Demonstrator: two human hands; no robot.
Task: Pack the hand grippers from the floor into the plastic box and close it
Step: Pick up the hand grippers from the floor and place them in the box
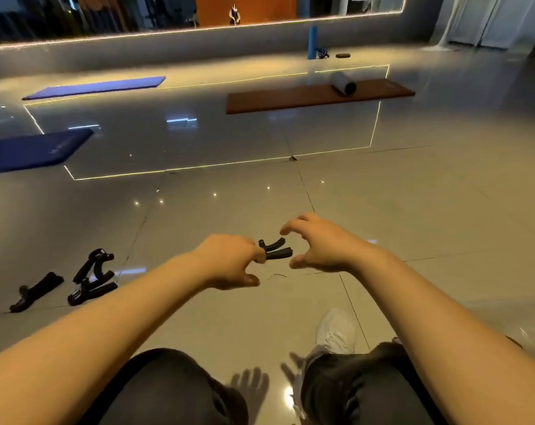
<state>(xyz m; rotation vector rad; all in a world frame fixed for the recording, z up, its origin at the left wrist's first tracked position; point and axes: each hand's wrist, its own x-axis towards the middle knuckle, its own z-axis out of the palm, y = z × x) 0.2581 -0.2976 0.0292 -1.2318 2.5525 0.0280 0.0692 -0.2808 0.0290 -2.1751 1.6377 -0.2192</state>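
Observation:
A black hand gripper (275, 249) lies on the shiny tiled floor between my two hands. My left hand (229, 262) reaches to its left end, and the fingertips touch or pinch its coil; the exact hold is hidden. My right hand (318, 243) hovers just right of it with fingers and thumb spread in an open curve, holding nothing. Several more black hand grippers (91, 277) lie on the floor at the left. A clear plastic box (523, 320) shows at the right edge, with something dark inside.
My knees in dark trousers and a white shoe (336, 329) fill the bottom. Farther off lie blue mats (33, 151), a brown mat (318, 96) with a grey roller (342, 82), and a mirrored wall.

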